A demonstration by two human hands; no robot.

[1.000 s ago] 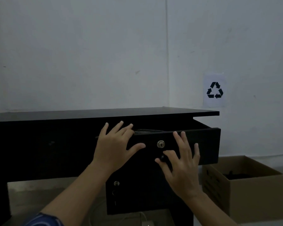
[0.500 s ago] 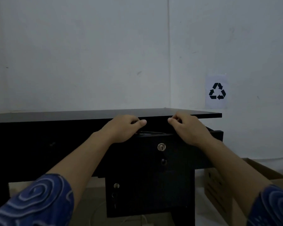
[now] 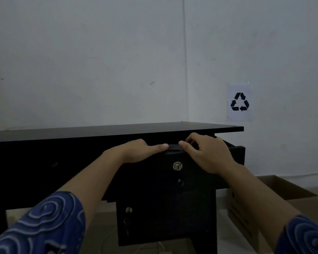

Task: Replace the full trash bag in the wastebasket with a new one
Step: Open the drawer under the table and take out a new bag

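Note:
The top drawer [image 3: 173, 182] of a black desk [image 3: 81, 132] stands pulled out, with a lock and a knob on its front. My left hand [image 3: 138, 151] and my right hand [image 3: 207, 153] both reach over the drawer's top edge, fingers curled down inside and hidden. Between the two thumbs a dark, rounded fold of what looks like a black trash bag [image 3: 173, 147] shows at the edge, pinched from both sides. No wastebasket is in view.
A lower locked cabinet door [image 3: 165, 217] sits under the drawer. An open cardboard box [image 3: 290, 195] stands on the floor at the right, below a recycling sign [image 3: 239, 101] on the wall. Another cardboard piece [image 3: 17, 215] is under the desk at left.
My hands went from flat on the drawer front up over its top edge and into the drawer. Since half a second ago the thumbs have come closer together around the dark fold.

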